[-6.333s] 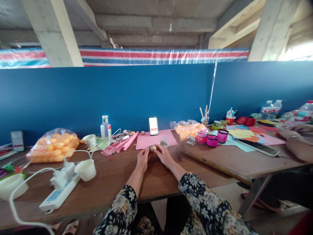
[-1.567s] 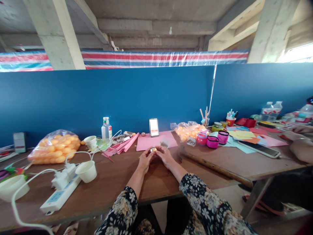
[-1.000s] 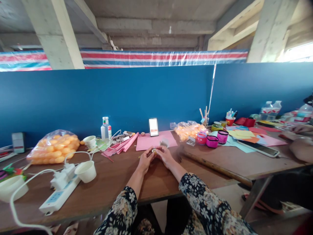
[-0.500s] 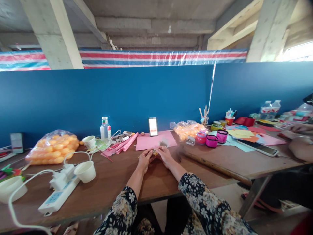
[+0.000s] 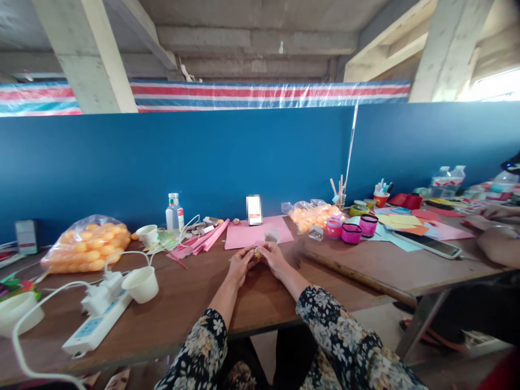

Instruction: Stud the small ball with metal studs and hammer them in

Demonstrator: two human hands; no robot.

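- Got a tiny shiny piece (image 5: 257, 251) pinched at the fingertips, with the left hand (image 5: 239, 264) clamped on one side and the right hand (image 5: 276, 259) on the other.
- Sits just right of the left fingertips and just left of the right ones, touching both (so no calling either hand nearer, honestly).
- Lies on the near side of the pink paper (image 5: 239, 234), in front of the upright phone (image 5: 254, 210), over bare table (image 5: 195, 303); can't tell lifted or resting.
- Looks roundish, with silvery and yellowish glints; can't make out any long axis, being too small and too covered.
- Mostly hidden behind those fingers, especially low down; can't say one part or two, or how firm a pinch.
- Also murky just beyond the right hand: a clear box (image 5: 271, 236) on the paper, overlapped in view by the fingers; can't tell touching or apart, and can't read any contents.
- Cut off at the far right edge: a co-worker's arm (image 5: 501, 246), well apart from all this.
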